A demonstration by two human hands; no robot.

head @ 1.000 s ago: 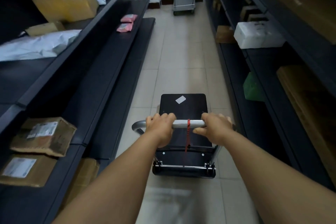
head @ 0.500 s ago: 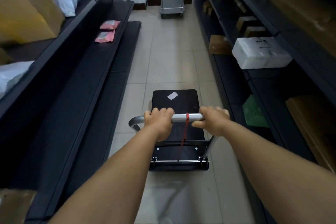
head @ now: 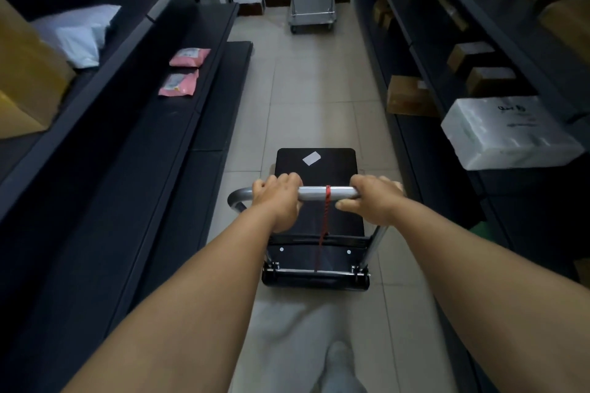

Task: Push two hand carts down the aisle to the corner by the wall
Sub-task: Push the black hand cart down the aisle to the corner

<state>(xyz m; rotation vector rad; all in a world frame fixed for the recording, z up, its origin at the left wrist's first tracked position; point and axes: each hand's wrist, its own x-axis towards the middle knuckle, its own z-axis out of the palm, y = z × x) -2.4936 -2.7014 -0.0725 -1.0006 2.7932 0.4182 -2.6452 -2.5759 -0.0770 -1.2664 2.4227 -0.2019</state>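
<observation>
Ahead of the black cart [head: 316, 166], a grey cart [head: 312, 6] blocks the aisle.

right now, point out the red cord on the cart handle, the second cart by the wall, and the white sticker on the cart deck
red cord [head: 327, 198], head view, on its loop round the handle bar
second cart [head: 311, 6], head view, on its grey deck
white sticker [head: 311, 158], head view, on its middle
</observation>
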